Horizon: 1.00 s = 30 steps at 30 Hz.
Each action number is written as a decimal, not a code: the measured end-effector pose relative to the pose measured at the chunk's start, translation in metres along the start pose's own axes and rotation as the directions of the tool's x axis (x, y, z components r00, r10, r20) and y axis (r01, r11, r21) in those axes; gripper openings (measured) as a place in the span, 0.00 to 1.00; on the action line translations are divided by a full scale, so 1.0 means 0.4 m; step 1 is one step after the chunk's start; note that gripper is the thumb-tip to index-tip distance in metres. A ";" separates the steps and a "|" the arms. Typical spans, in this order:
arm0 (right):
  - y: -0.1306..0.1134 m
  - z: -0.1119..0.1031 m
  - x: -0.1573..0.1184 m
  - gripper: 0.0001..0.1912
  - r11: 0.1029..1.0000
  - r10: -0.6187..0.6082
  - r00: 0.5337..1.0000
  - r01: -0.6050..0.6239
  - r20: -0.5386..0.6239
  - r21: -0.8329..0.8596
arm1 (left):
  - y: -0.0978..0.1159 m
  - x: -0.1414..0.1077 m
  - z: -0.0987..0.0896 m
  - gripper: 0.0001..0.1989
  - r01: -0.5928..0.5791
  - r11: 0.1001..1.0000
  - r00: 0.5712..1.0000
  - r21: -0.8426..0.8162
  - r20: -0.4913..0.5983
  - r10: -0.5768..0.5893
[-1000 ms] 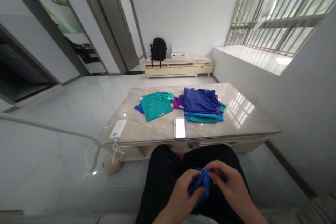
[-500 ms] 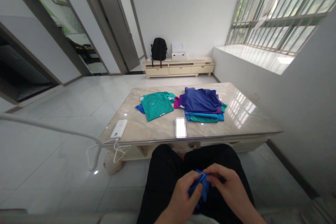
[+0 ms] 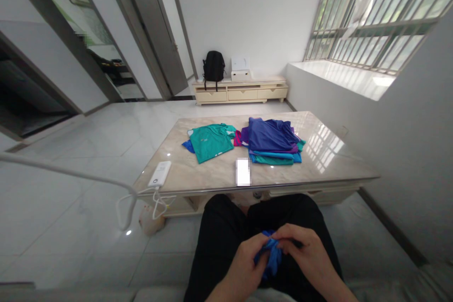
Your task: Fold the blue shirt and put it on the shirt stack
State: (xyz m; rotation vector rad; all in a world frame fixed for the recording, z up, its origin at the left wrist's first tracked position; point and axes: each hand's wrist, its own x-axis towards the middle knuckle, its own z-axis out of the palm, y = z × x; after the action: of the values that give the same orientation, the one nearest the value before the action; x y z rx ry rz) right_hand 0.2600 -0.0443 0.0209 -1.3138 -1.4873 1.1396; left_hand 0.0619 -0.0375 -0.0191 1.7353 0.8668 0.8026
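A bunched piece of blue cloth (image 3: 273, 258) is held above my lap, between my thighs in black trousers. My left hand (image 3: 247, 259) grips it from the left, thumb and fingers closed on the folds. From the right, my right hand (image 3: 300, 245) pinches its upper part with thumb and forefinger. The fingertips of both hands nearly meet there. Crumpled as it is, the cloth does not show what garment it may be. On the table ahead lie a green shirt (image 3: 212, 141) and, to its right, a stack of folded clothes (image 3: 272, 134) with dark blue on top.
The marble-topped table (image 3: 198, 179) stands just beyond my knees. A white power bank (image 3: 160, 173) with cables lies at its left front. A pale bent tube (image 3: 71, 169) crosses the left side. Behind, a low cabinet (image 3: 244, 96) carries a black backpack (image 3: 213, 66) and white boxes (image 3: 240, 68).
My fingers have shifted slightly on the blue cloth, and more of its folds show below the left thumb. The clothes on the table have not moved.
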 end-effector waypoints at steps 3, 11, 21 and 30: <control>-0.004 0.003 0.001 0.09 1.000 -0.009 1.000 0.009 -0.002 -0.005 | -0.006 0.002 0.006 0.12 0.021 1.000 1.000 -0.020 -0.012 -0.021; -0.018 -0.012 -0.008 0.09 0.999 -0.048 0.997 0.047 -0.059 -0.005 | -0.085 0.015 0.017 0.10 0.135 0.990 0.986 0.045 -0.106 -0.129; -0.033 -0.078 -0.013 0.09 0.992 -0.119 0.951 0.123 -0.285 -0.005 | -0.139 0.023 -0.039 0.13 0.222 0.966 0.964 0.133 -0.176 -0.198; -0.037 -0.112 -0.011 0.10 0.994 -0.107 0.928 0.093 -0.358 -0.056 | -0.103 0.009 -0.097 0.15 0.281 0.950 0.953 0.135 -0.156 -0.259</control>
State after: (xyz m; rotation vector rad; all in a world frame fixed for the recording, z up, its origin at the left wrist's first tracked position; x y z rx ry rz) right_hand 0.3002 -0.0445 0.0462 -1.3714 -1.2912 0.7572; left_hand 0.0239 -0.0058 -0.0468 1.6607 1.2606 0.6893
